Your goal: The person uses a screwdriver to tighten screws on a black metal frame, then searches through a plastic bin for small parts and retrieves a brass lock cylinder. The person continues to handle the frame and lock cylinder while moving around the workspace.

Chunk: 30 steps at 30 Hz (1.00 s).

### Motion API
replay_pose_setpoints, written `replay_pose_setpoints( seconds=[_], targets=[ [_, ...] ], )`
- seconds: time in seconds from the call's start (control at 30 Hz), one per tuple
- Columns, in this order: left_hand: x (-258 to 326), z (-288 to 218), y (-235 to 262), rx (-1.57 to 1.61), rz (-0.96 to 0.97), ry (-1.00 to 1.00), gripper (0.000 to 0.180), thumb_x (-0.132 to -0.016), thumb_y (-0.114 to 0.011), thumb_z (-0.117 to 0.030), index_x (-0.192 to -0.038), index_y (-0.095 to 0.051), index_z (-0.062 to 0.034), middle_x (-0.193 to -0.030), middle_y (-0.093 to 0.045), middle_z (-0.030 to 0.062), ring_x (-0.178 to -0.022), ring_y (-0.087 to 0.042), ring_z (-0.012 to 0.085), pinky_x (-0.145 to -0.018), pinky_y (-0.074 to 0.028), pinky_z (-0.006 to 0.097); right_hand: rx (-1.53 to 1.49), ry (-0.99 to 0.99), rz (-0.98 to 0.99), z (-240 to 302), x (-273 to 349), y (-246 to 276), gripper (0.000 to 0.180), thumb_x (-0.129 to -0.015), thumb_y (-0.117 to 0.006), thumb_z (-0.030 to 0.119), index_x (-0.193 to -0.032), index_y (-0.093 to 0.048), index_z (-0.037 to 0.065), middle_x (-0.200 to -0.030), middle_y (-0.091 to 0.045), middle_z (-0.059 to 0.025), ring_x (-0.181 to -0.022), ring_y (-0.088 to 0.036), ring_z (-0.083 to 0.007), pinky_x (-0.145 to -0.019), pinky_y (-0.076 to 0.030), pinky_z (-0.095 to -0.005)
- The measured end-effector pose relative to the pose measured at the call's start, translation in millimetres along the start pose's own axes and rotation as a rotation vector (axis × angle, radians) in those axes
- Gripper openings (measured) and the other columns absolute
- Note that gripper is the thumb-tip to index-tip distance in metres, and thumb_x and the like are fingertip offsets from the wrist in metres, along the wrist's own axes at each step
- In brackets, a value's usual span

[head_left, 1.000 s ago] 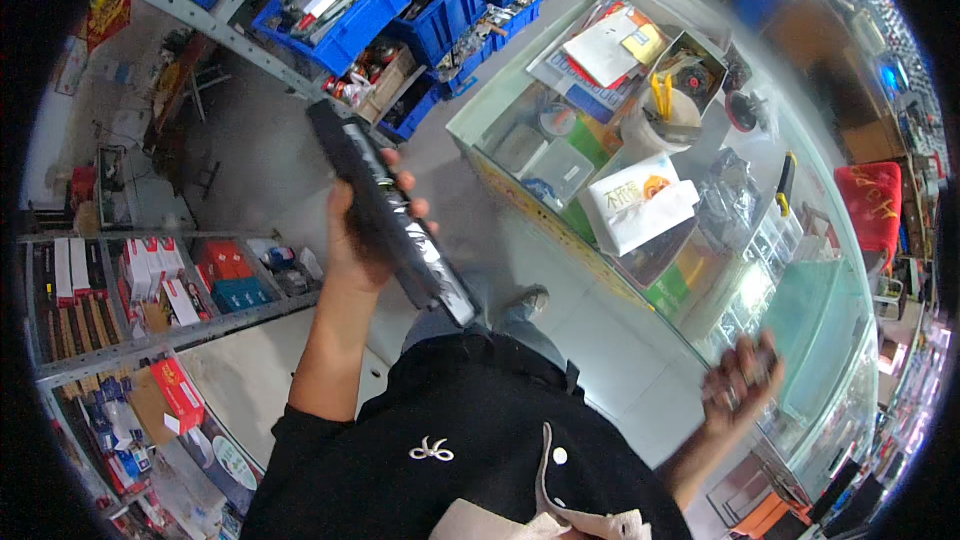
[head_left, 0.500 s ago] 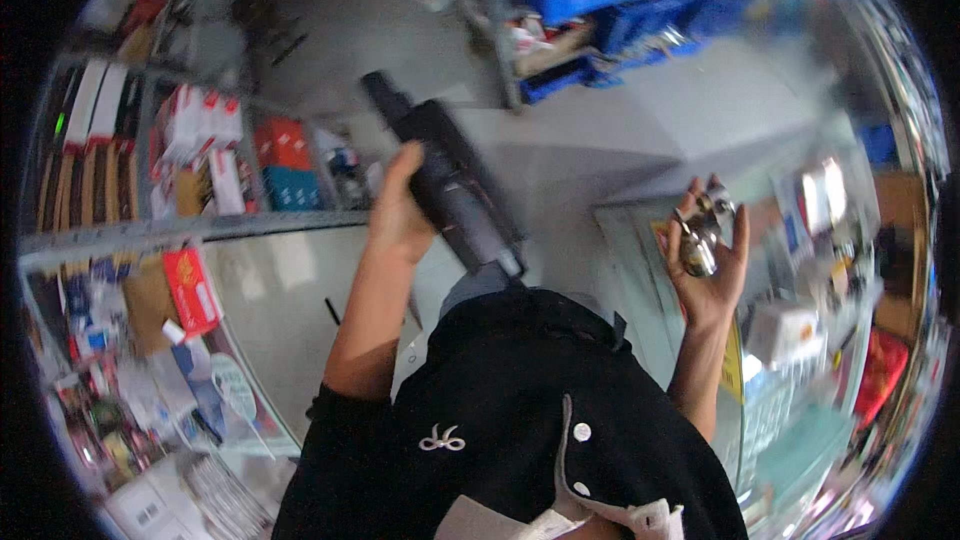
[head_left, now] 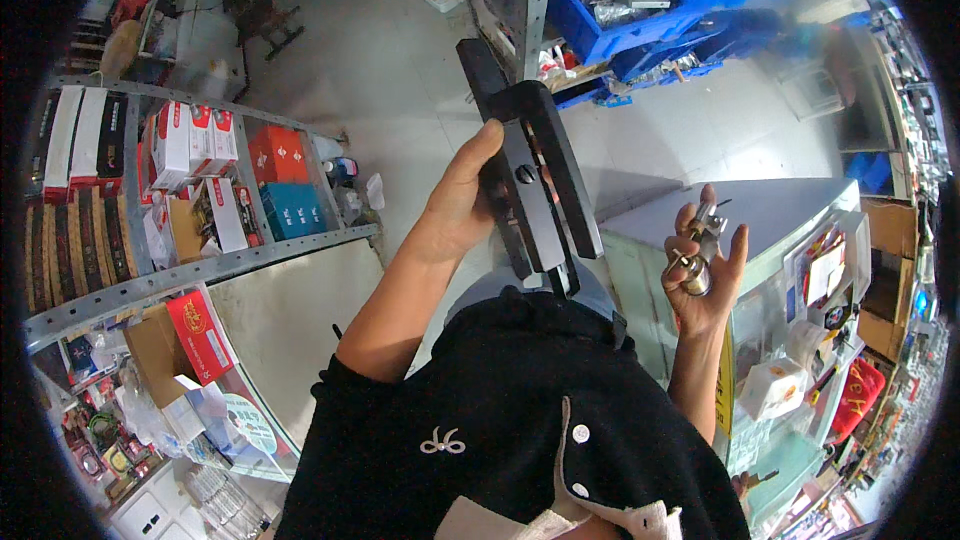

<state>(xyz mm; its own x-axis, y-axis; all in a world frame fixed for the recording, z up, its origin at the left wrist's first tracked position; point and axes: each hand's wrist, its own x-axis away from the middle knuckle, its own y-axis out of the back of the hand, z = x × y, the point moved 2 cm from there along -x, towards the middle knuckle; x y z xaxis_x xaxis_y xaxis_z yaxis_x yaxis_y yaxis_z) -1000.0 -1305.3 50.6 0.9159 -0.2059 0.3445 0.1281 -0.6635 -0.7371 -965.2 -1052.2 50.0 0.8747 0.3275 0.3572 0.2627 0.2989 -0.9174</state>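
My left hand is wrapped round a long black door lock, thumb on its edge. The lock has a raised bar-shaped handle, a grey face plate and a round black knob. It is held tilted in front of my waist, its lower end near my trousers. To the right, my right hand is raised palm up, with bent fingers closed on a shiny metal lock cylinder. Its fingers partly cover the cylinder. The two hands are well apart, and the pieces they hold do not touch.
Metal shelving on the left holds several boxes. At the far side, a shelf post stands beside blue bins. A glass counter with plastic containers lies close to my right arm. A pale panel adjoins my left forearm.
The view has swung left and sharpened. My left hand and the door lock sit farther right in the picture, the lock turned to show its face plate. My right hand still holds the metal piece.
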Motion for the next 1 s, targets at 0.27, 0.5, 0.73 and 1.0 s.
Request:
replay_pose_setpoints(
  seconds=[0.27, 0.5, 0.73, 1.0],
  targets=[
    [-54, 3, -34, -0.353, -0.025, -0.005, 0.042, -0.071, -0.069, -0.031, -0.101, -0.053, -0.0059, -0.089, -0.060, 0.0051, -0.072, -0.062, 0.0163, -0.063, -0.050, 0.026, 0.739, 0.003, 0.052, 8, -46, -29, 0.057, -0.069, -0.072, 0.033, -0.112, -0.046, 0.007, -0.095, -0.057, -0.0110, -0.062, -0.056, -0.0151, -0.047, -0.047, -0.0251],
    [-72, -11, -28, -0.348, -0.098, 0.001, 0.048, -0.067, -0.073, -0.025, -0.105, -0.053, -0.0027, -0.088, -0.061, 0.0057, -0.075, -0.061, 0.0154, -0.060, -0.051, 0.027, 1.043, -0.064, 0.000, -4, -100, -57, 0.030, -0.072, -0.066, 0.009, -0.097, -0.053, 0.003, -0.084, -0.058, -0.0081, -0.058, -0.055, -0.0117, -0.045, -0.046, -0.0233],
    [-82, -90, 62, -0.250, -0.137, -0.176, 0.053, -0.066, -0.074, -0.017, -0.111, -0.052, -0.0022, -0.090, -0.061, 0.0068, -0.077, -0.062, 0.0171, -0.068, -0.051, 0.030, 1.454, -0.193, 0.174, -89, -178, -96, 0.024, -0.074, -0.065, 0.004, -0.096, -0.054, 0.003, -0.073, -0.057, -0.0007, -0.058, -0.050, -0.0046, -0.049, -0.040, -0.0179],
    [-42, -255, 202, -0.082, -0.243, -0.343, 0.049, -0.067, -0.073, -0.014, -0.109, -0.051, -0.0002, -0.090, -0.061, 0.0087, -0.079, -0.063, 0.0192, -0.066, -0.050, 0.029, 1.453, -0.357, 0.411, -271, -302, -181, 0.036, -0.072, -0.067, 0.011, -0.103, -0.051, 0.003, -0.080, -0.057, -0.0067, -0.059, -0.054, -0.0105, -0.046, -0.044, -0.0236]
  ],
)
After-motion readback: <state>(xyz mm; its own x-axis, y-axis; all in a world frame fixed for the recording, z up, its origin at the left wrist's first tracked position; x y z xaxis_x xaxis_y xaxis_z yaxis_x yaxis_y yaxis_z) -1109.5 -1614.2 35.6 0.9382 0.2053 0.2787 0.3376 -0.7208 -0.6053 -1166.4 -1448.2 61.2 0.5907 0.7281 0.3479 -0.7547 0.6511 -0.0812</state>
